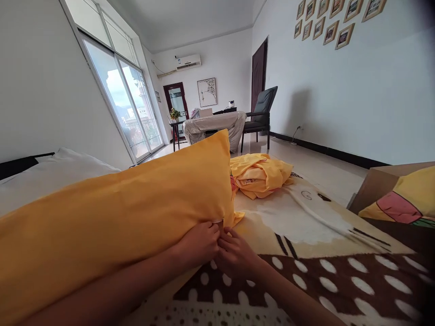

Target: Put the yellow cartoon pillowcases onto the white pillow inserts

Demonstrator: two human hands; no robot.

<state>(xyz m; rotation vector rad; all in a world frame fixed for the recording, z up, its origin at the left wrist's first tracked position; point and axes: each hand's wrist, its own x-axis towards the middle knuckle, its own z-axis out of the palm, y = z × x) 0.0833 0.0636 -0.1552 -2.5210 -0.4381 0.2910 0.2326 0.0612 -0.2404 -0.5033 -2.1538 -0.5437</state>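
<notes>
A long yellow pillow in a pillowcase (142, 194) lies across the left and middle of the view, its squared end pointing away to the right. My left hand (200, 242) is closed on the lower edge of the pillowcase near that end. Right beside it, my right hand (234, 253) pinches the same edge, the fingers of both hands nearly touching. A small pale strip shows just above the fingertips; what it is I cannot make out. Beyond the pillow's end lies a crumpled heap of yellow cloth (261, 174).
Underneath is a brown and cream patterned blanket (299, 226) with white spots. A cardboard box (377, 185) and another yellow pillow with a pink patch (404, 203) stand at the right. White bedding (74, 167) lies at left. Farther off are a covered table (217, 122) and a black chair (261, 113).
</notes>
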